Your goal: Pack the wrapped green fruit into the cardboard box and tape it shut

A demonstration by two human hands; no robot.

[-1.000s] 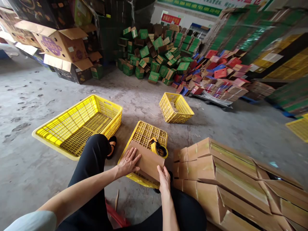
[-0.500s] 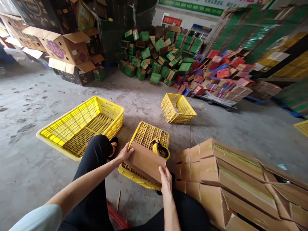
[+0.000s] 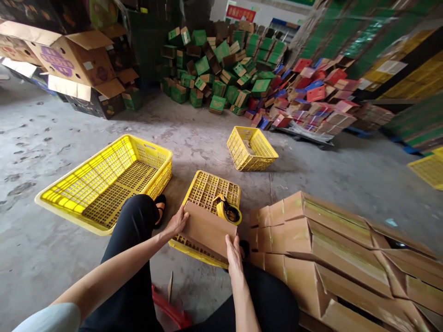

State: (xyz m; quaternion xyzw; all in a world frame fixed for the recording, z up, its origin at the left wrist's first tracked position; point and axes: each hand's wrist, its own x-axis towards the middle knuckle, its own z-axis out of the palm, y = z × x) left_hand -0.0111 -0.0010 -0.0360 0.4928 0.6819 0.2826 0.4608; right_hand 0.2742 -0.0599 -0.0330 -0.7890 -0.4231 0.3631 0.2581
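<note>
A small brown cardboard box [image 3: 209,229] rests on top of an upturned yellow plastic crate [image 3: 210,183], tilted down towards the right. My left hand [image 3: 177,222] grips its left end, with the thumb over the near side. At the opposite end my right hand [image 3: 234,255] holds the lower right corner, its fingers along the edge. Just behind the box, on the crate's lattice, lies a yellow and black tape dispenser [image 3: 226,210]; neither hand touches it. The underside of the box is hidden.
Flat-folded cardboard boxes [image 3: 311,235] lie stacked at my right. A large yellow basket [image 3: 162,177] stands at my left, a smaller yellow basket [image 3: 254,161] beyond the crate. Green boxes [image 3: 217,103] and red boxes [image 3: 315,93] are heaped farther off. Something red [image 3: 169,309] lies below.
The view has shifted slightly, so most things sit a little more left and higher. Both hands keep hold of the cardboard box, which has hardly moved on the crate.
</note>
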